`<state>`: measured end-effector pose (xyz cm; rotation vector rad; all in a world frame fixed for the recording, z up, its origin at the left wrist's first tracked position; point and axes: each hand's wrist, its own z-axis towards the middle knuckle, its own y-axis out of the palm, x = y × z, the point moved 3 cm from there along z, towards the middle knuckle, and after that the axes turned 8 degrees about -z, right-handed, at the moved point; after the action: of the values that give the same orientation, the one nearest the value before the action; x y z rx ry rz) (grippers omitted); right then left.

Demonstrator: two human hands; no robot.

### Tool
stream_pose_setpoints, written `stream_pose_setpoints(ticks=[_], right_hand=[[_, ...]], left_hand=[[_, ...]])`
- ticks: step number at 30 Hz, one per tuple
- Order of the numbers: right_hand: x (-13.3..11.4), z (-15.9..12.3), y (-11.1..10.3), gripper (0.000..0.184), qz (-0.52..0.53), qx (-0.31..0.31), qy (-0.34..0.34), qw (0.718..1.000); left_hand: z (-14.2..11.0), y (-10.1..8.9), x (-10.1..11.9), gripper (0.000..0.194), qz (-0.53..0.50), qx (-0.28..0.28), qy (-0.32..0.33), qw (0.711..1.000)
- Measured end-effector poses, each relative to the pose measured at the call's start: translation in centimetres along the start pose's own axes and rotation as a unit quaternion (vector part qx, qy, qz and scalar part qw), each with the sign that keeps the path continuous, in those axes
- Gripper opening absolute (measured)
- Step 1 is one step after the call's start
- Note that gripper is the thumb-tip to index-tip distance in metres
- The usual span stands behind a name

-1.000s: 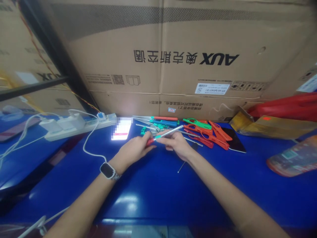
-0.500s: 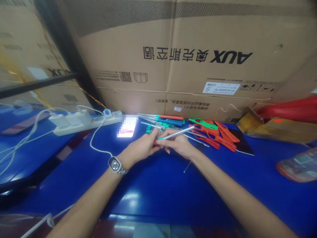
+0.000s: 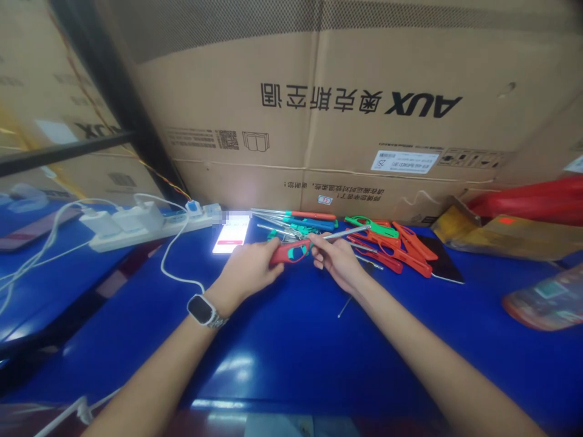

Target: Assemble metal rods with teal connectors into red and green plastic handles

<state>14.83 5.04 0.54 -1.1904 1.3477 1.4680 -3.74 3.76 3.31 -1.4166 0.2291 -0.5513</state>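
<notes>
A long-nosed gas lighter (image 3: 291,251) with a red handle, a teal trigger and a long metal tube lies across both hands, its tube pointing right. My left hand (image 3: 252,264), below a watch on the wrist, is closed around the handle's rear end. My right hand (image 3: 337,258) pinches the lighter where the tube meets the handle, thumb on top. Behind them lie more lighters with red (image 3: 319,215) and blue (image 3: 319,224) handles, plus small green pieces. To the right are orange handle shells (image 3: 401,250) and a green one (image 3: 376,226).
A lit phone (image 3: 231,233) lies left of the pile, near a power strip (image 3: 150,230) with plugs and white cables. A dark tablet-like slab (image 3: 441,261) sits under the orange shells. A plastic jar (image 3: 546,297) and a torn carton (image 3: 492,237) stand right; a large cardboard box (image 3: 355,54) rises behind.
The lighter's red handle and teal trigger have come into view between my hands. My right hand has shifted to the base of the tube. The camera view has swung slightly.
</notes>
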Motion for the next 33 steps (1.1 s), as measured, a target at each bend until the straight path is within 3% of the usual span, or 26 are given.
stream_pose_setpoints(ticks=[14,19,23,28,31,33], right_hand=[[-0.5,-0.3,-0.7,0.034,-0.052,0.016,-0.123,0.991],[-0.2,-0.7,-0.6,0.04,-0.076,0.018,-0.108,0.991],[0.9,-1.1,0.5,0.044,-0.101,-0.02,-0.052,0.993],[0.4,-1.1,-0.1,0.039,-0.114,-0.036,-0.02,0.993],[-0.8,-2.3,-2.1,0.028,-0.198,-0.061,0.002,0.978],[-2.0,-4.1,-3.6,0.017,-0.347,-0.057,-0.067,0.934]], left_hand=[[0.2,0.9,1.0,0.017,-0.056,-0.005,-0.056,0.997],[0.2,1.4,1.4,0.017,-0.043,-0.018,-0.063,0.997],[0.2,2.1,2.0,0.014,-0.039,-0.03,-0.046,0.998],[0.1,2.0,1.7,0.024,-0.117,0.034,-0.03,0.992],[0.1,1.8,0.9,0.028,-0.187,0.06,-0.028,0.98],[0.2,1.7,0.7,0.029,-0.226,0.068,0.005,0.972]])
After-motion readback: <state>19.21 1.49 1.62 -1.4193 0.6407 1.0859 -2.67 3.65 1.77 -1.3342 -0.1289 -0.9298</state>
